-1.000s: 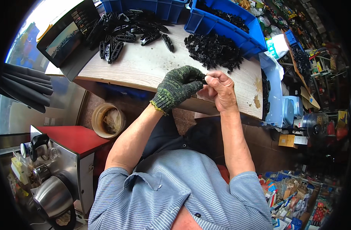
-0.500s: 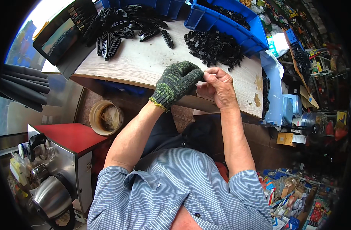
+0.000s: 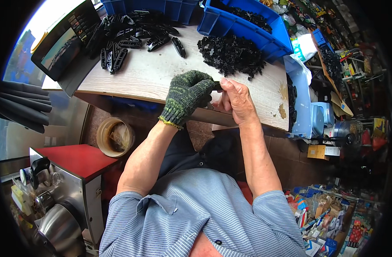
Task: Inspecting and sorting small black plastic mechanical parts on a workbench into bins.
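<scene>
My left hand (image 3: 188,95), in a dark green knitted glove, is closed in front of me at the table's near edge. A small black part (image 3: 217,85) pokes out from its fingertips. My bare right hand (image 3: 239,102) meets it there, with the thumb pressed against the part and the fingers curled below. Most of the part is hidden by the fingers. Beyond my hands, a heap of small black plastic pieces (image 3: 231,55) lies on the wood-grain table (image 3: 149,73). Farther left is a pile of long black slotted plastic parts (image 3: 138,28), one of them (image 3: 178,47) lying apart.
A blue bin (image 3: 247,28) holding black pieces stands behind the heap. At the left end of the table is a tablet on a stand (image 3: 65,47). Below are a bucket (image 3: 115,137) and a red-topped cabinet (image 3: 76,160). A light-blue tray (image 3: 302,98) is at right.
Both hands have shifted slightly left in the picture, along with the whole scene. The right thumb now lies straighter against the black part, which shows more between the hands.
</scene>
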Motion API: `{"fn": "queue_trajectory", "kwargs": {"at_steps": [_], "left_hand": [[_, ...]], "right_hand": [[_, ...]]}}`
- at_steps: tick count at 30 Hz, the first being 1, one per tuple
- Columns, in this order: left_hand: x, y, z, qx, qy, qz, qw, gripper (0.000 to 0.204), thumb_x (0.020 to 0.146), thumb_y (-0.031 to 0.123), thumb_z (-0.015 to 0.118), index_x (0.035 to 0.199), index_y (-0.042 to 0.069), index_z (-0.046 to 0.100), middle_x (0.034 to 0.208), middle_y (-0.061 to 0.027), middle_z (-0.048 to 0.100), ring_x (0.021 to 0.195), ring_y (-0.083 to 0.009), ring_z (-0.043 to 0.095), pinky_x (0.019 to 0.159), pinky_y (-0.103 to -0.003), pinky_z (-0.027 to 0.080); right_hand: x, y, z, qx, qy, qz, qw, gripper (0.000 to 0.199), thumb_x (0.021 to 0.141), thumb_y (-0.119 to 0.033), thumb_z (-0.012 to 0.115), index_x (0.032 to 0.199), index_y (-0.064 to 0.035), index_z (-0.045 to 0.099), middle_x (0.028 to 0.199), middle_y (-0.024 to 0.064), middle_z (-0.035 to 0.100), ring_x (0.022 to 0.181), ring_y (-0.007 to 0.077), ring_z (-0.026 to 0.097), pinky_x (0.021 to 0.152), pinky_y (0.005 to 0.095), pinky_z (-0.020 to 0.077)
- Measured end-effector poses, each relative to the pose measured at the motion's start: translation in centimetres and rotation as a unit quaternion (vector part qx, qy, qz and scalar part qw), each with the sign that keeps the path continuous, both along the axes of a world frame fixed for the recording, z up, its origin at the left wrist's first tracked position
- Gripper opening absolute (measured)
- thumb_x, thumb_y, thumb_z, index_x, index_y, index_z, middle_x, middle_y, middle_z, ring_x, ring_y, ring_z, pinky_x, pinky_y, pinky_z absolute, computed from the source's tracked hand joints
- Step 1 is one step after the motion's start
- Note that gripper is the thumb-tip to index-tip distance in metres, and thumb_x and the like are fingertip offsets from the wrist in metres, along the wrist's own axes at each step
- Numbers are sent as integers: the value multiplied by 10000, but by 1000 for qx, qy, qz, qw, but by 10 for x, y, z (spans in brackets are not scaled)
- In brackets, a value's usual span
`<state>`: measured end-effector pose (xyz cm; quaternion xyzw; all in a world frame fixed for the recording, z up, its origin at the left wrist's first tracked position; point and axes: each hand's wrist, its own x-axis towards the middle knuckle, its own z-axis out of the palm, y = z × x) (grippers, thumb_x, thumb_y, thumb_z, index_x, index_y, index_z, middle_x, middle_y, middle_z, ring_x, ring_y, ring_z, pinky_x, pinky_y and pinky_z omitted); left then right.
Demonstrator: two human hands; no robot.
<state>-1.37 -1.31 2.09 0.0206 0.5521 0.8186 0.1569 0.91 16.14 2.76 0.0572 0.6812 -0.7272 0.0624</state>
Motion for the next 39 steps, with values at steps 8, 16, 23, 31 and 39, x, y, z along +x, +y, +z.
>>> {"fn": "queue_trajectory", "kwargs": {"at_steps": [8, 16, 23, 31, 39], "left_hand": [[4, 11, -5, 20, 0, -25, 999, 171, 903, 154, 690, 937, -13, 682, 711, -61, 649, 564, -122, 597, 505, -260, 466], [4, 4, -10, 43, 15, -53, 998, 204, 912, 158, 687, 1028, -9, 675, 749, -62, 671, 605, -134, 630, 545, -266, 510], [-9, 0, -28, 40, 74, -78, 993, 224, 958, 209, 621, 1077, 22, 651, 841, -71, 673, 671, -160, 646, 609, -295, 535], [-2, 0, -14, 117, -39, -110, 986, 243, 961, 209, 622, 1109, 17, 644, 878, -77, 683, 714, -167, 670, 640, -304, 554], [12, 8, -19, 37, 38, -35, 998, 283, 974, 185, 640, 1183, -6, 632, 923, -89, 696, 808, -150, 691, 682, -285, 563]], "right_hand": [[6, -2, -10, 6, 33, -40, 999, 407, 899, -387, 718, 681, -131, 489, 527, -25, 450, 432, 95, 452, 454, 277, 461], [10, -6, -4, -3, 55, -49, 997, 341, 906, -294, 696, 683, -144, 486, 540, -22, 494, 434, 78, 456, 423, 247, 387], [10, -3, -9, -38, 67, -42, 996, 328, 938, -328, 664, 734, -108, 532, 492, -32, 436, 432, 75, 448, 451, 261, 430], [11, -1, -12, 11, 68, -58, 996, 348, 949, -350, 647, 736, -94, 547, 479, -22, 422, 416, 85, 422, 458, 276, 445], [6, 69, 6, -103, 62, -278, 953, 441, 942, -470, 543, 710, -97, 525, 425, 22, 346, 527, 223, 594, 726, 584, 601]]}}
